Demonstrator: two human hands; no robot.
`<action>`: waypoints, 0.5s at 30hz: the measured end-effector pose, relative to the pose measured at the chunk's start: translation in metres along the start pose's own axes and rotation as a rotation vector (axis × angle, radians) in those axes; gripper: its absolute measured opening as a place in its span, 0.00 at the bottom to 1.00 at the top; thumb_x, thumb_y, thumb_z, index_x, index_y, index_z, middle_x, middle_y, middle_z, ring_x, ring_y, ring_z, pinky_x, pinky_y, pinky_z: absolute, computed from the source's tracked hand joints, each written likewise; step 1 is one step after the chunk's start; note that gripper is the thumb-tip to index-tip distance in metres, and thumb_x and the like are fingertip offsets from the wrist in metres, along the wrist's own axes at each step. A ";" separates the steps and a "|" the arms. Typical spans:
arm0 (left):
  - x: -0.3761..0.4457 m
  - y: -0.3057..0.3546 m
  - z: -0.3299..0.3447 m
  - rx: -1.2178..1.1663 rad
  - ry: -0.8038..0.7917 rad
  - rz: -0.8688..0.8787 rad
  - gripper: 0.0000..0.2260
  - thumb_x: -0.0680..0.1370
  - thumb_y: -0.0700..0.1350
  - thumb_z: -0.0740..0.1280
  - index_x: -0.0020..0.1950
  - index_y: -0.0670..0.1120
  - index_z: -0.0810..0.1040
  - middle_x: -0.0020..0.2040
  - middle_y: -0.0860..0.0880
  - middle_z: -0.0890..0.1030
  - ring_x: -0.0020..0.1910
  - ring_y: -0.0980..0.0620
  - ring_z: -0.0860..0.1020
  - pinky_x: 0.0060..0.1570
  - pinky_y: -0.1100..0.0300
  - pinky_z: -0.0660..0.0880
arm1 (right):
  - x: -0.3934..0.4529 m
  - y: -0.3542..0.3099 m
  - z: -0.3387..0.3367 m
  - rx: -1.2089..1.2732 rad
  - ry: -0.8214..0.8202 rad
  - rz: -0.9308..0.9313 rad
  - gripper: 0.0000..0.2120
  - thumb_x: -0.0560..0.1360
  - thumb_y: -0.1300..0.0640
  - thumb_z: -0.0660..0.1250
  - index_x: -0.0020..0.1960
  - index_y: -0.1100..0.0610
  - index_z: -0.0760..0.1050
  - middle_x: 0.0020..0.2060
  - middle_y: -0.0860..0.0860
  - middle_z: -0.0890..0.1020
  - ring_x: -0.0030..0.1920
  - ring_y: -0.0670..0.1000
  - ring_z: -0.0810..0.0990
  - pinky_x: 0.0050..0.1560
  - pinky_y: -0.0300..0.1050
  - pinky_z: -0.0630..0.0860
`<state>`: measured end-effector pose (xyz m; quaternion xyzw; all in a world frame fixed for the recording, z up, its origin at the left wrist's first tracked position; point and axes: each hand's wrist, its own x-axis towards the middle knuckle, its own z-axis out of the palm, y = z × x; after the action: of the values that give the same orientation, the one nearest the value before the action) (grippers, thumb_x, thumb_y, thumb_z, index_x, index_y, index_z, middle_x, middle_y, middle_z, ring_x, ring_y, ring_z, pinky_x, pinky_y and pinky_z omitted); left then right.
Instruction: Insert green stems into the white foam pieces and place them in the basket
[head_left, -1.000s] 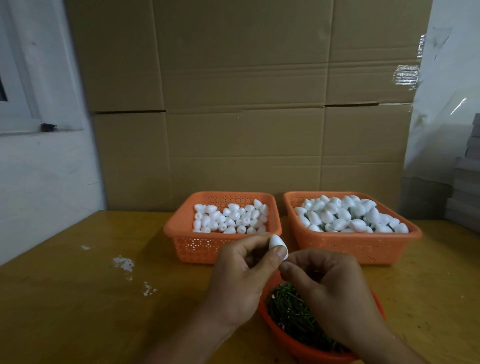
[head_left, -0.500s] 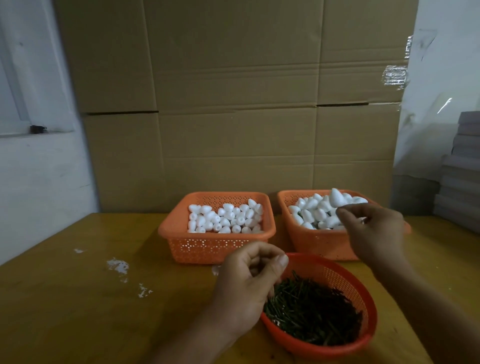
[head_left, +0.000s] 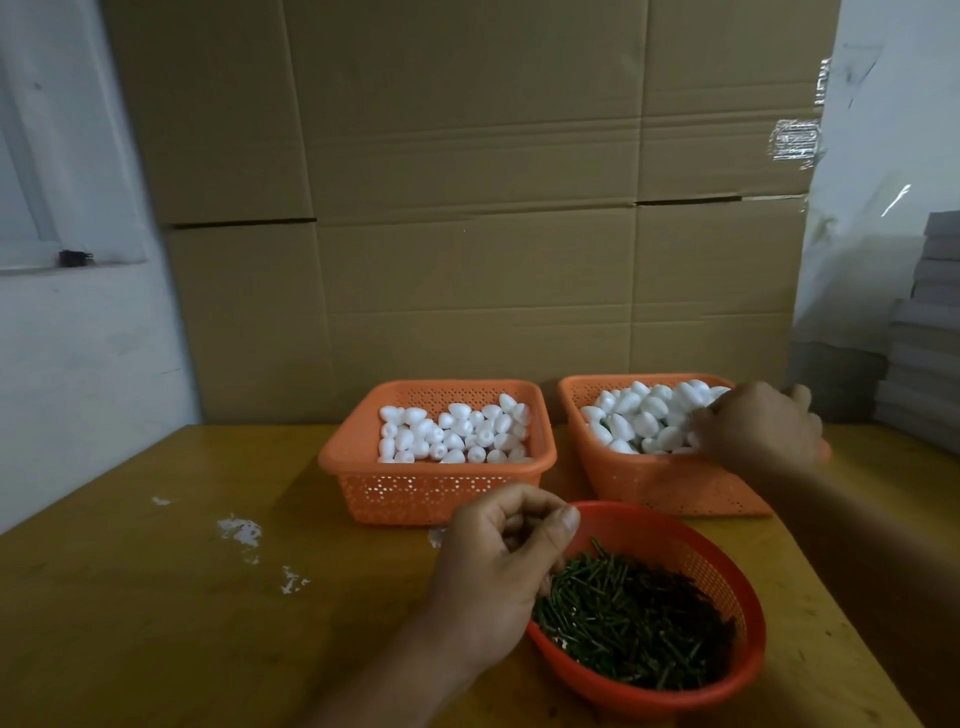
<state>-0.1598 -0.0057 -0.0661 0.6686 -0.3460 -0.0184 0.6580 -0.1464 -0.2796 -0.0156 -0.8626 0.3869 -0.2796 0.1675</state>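
Left hand (head_left: 498, 566) hangs over the near-left rim of the round red basket (head_left: 737, 680), fingers curled in toward the thumb; nothing visible between them, so cannot tell whether a stem is pinched. Right hand (head_left: 758, 431) reaches into the right orange basket (head_left: 649, 488), fingers bent down among the white foam pieces (head_left: 639, 421) piled there; whether one piece is actually gripped cannot be told, since the fingertips are buried in the heap. Round red basket sits nearest on the bench (head_left: 156, 597), filled with a loose mass of short green stems (head_left: 623, 613). Right orange basket stands just beyond it, tilted, its near-right side lower under the forearm. Left orange basket (head_left: 431, 488) stands beside it, level, a narrow gap between the two; it holds smaller white foam pieces (head_left: 452, 434), heaped mostly toward its far and middle part. Bench surface is yellow-brown wood; a few white flecks (head_left: 241, 530) lie on it left of the baskets, well apart from them. Behind the baskets, a wall of flattened brown cardboard (head_left: 467, 208). Far right, a grey stack (head_left: 930, 322), detail unclear.
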 end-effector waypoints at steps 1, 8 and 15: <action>0.000 0.000 0.000 0.000 -0.001 0.001 0.04 0.78 0.46 0.70 0.44 0.49 0.82 0.31 0.53 0.78 0.29 0.56 0.75 0.31 0.67 0.72 | 0.001 -0.001 0.000 -0.015 -0.008 -0.001 0.08 0.75 0.52 0.67 0.46 0.57 0.80 0.45 0.54 0.74 0.63 0.60 0.67 0.56 0.52 0.66; 0.002 -0.001 -0.002 0.039 0.000 0.057 0.06 0.79 0.47 0.69 0.42 0.51 0.82 0.30 0.54 0.77 0.30 0.58 0.75 0.31 0.67 0.71 | -0.010 0.000 -0.005 0.123 0.078 -0.084 0.14 0.79 0.57 0.62 0.38 0.60 0.80 0.44 0.58 0.80 0.62 0.62 0.69 0.52 0.53 0.66; 0.006 0.001 -0.007 0.108 0.032 0.078 0.20 0.76 0.57 0.66 0.30 0.45 0.70 0.26 0.51 0.68 0.27 0.55 0.67 0.30 0.58 0.66 | -0.066 -0.006 -0.025 0.450 -0.004 -0.392 0.13 0.79 0.61 0.61 0.57 0.57 0.83 0.44 0.51 0.86 0.33 0.43 0.79 0.34 0.44 0.73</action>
<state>-0.1526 -0.0020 -0.0614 0.6894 -0.3614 0.0366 0.6267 -0.1942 -0.2270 -0.0157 -0.8627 0.1410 -0.3835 0.2981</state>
